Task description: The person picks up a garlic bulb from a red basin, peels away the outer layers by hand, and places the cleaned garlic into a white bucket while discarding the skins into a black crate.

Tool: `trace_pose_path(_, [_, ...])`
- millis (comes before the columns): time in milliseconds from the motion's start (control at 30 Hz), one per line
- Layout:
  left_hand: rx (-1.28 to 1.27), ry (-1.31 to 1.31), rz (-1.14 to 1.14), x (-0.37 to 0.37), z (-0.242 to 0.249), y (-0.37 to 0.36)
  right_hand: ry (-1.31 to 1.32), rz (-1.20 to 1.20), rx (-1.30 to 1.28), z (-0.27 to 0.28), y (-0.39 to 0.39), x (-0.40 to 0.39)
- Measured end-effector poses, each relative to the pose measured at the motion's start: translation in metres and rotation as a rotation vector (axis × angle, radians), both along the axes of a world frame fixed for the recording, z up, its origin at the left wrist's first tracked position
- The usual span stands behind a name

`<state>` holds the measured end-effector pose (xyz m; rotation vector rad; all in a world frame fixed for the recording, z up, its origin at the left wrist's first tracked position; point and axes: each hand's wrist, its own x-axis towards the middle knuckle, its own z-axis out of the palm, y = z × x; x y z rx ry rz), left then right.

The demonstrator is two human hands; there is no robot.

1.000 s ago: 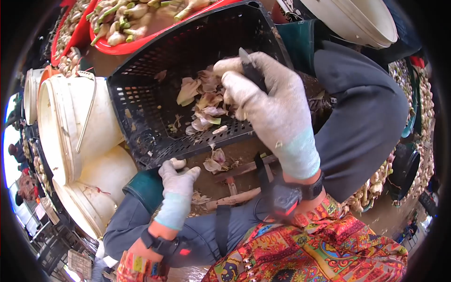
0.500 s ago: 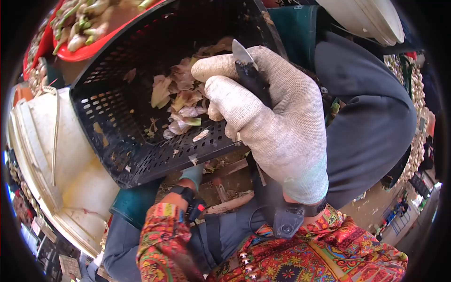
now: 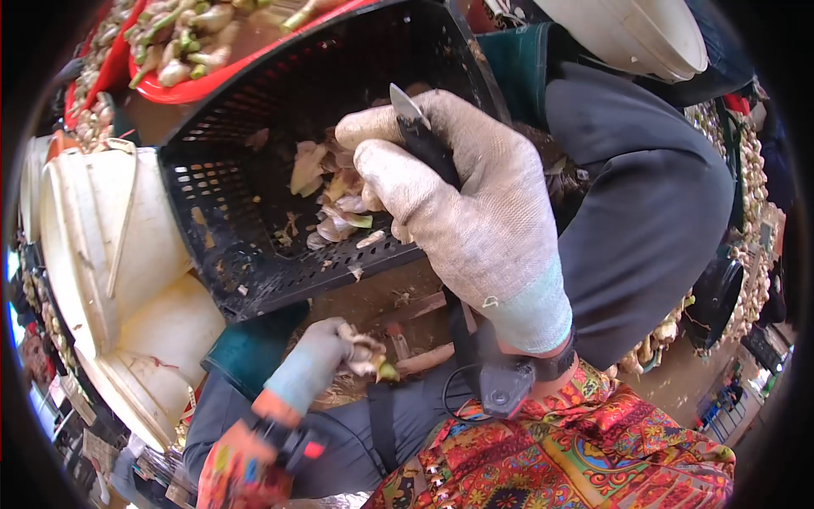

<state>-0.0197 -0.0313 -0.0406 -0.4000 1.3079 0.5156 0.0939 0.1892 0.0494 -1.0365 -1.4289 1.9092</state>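
Note:
My right hand (image 3: 483, 204), in a pale dusty work glove, is wrapped round the black handle of a short-bladed knife (image 3: 426, 150). Its blade points up past the thumb, above a black plastic crate (image 3: 292, 287). Papery garlic peels (image 3: 339, 199) lie on the crate's floor, partly behind that hand. Lower down, my gloved left hand (image 3: 320, 356) has its fingers closed on a garlic bulb (image 3: 363, 352) with a greenish cut end. The bulb is slightly blurred and partly covered by the fingers. It is over my lap, below the crate's near edge.
A red tub (image 3: 182, 92) heaped with garlic bulbs is beyond the crate. White buckets (image 3: 119, 229) stand at the left, and another white bucket (image 3: 644, 34) at the upper right. My bent knee (image 3: 644, 170) is right of the crate. Several garlic bulbs (image 3: 653, 343) lie beyond it.
My left hand has come out from below the crate's edge towards me, and a garlic bulb now shows in it. The right hand keeps the knife, slightly further left in view.

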Motion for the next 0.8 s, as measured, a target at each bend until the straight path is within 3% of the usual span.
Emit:
trace_pose_path(33, [0.126,0.171,-0.065,-0.006,0.037,0.014,0.002,0.011,0.041,0.001,-0.001,0.001])
trace_pose_path(100, [0.412,0.523,0.037,-0.018,0.100,0.048,0.025,0.022,0.039,0.009,-0.003,0.003])
trace_pose_path(133, [0.550,0.653,0.162,-0.026,0.115,0.063,0.023,0.032,0.024,0.011,-0.004,0.003])
trace_pose_path(167, [0.646,0.774,0.121,-0.036,0.123,0.075,0.065,0.029,0.033,0.008,-0.004,0.004])
trace_pose_path(267, [0.618,0.806,-0.193,-0.056,0.155,0.100,0.070,0.028,-0.048,0.015,-0.001,0.012])
trace_pose_path(300, [0.615,0.968,-0.153,-0.061,0.174,0.099,0.011,0.004,0.053,0.011,0.001,0.014])
trace_pose_path(333, [0.609,1.124,-0.115,-0.068,0.198,0.094,0.020,0.005,0.063,0.005,0.003,0.014])
trace_pose_path(367, [0.558,1.457,-0.382,-0.087,0.233,0.079,-0.002,-0.046,0.074,-0.001,0.004,0.014])
trace_pose_path(400, [0.691,1.449,-0.211,-0.089,0.270,0.066,-0.027,-0.093,0.076,-0.004,0.004,0.014])
trace_pose_path(433, [0.674,1.455,-0.209,-0.092,0.298,0.039,0.078,-0.057,-0.067,-0.004,0.003,0.016])
trace_pose_path(467, [0.788,1.546,-0.120,-0.095,0.326,0.000,0.040,-0.054,-0.035,-0.006,0.001,0.013])
trace_pose_path(533, [0.988,1.759,0.064,-0.086,0.371,-0.073,0.012,-0.022,0.282,-0.037,-0.003,0.007])
trace_pose_path(567, [0.936,1.803,0.070,-0.070,0.369,-0.098,-0.039,0.020,0.203,-0.031,-0.008,0.007])
trace_pose_path(633, [0.314,1.982,0.661,-0.035,0.323,-0.147,-0.122,0.074,0.145,-0.028,-0.015,0.006])
trace_pose_path(667, [0.173,1.879,0.591,-0.019,0.295,-0.172,-0.148,0.083,0.170,-0.031,-0.018,0.005])
trace_pose_path(733, [0.190,1.452,0.377,-0.010,0.193,-0.287,-0.206,0.107,0.218,-0.041,-0.019,0.006])
trace_pose_path(767, [0.200,1.417,0.884,0.026,0.138,-0.289,-0.237,0.132,0.226,-0.044,-0.018,0.008])
trace_pose_path(800, [0.104,1.200,0.835,0.051,0.097,-0.315,-0.265,0.150,0.240,-0.046,-0.018,0.009])
